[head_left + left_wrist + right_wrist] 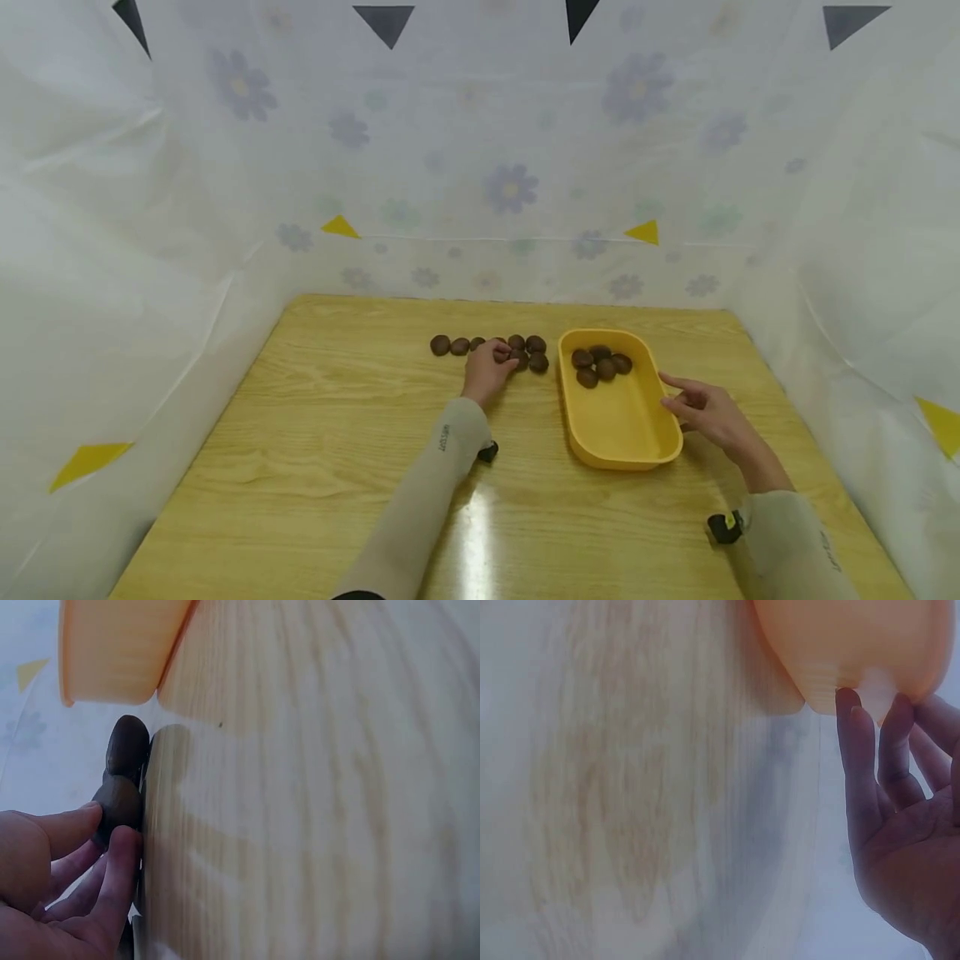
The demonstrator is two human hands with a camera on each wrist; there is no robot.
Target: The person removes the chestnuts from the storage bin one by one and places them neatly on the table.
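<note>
My left hand (pixel 487 371) pinches a brown chestnut (pixel 120 802) between thumb and fingers. It sits at the near row of chestnuts on the wooden table, beside another chestnut (pixel 538 362). Behind it runs a longer row of chestnuts, with one (pixel 440 345) at its left end; the hand partly covers the middle. To the right stands a yellow plastic tub (pixel 622 462), holding several chestnuts (pixel 606 369) gathered at its far end. The fingertips of my right hand (pixel 712 412) touch the outside of the tub's right wall, without curling round it.
The light wooden table (pixel 315 467) extends to the left and in front of the tub. White flowered sheeting (pixel 510 125) rises behind the table and along both sides. A black wrist camera (pixel 724 528) sits by the right sleeve.
</note>
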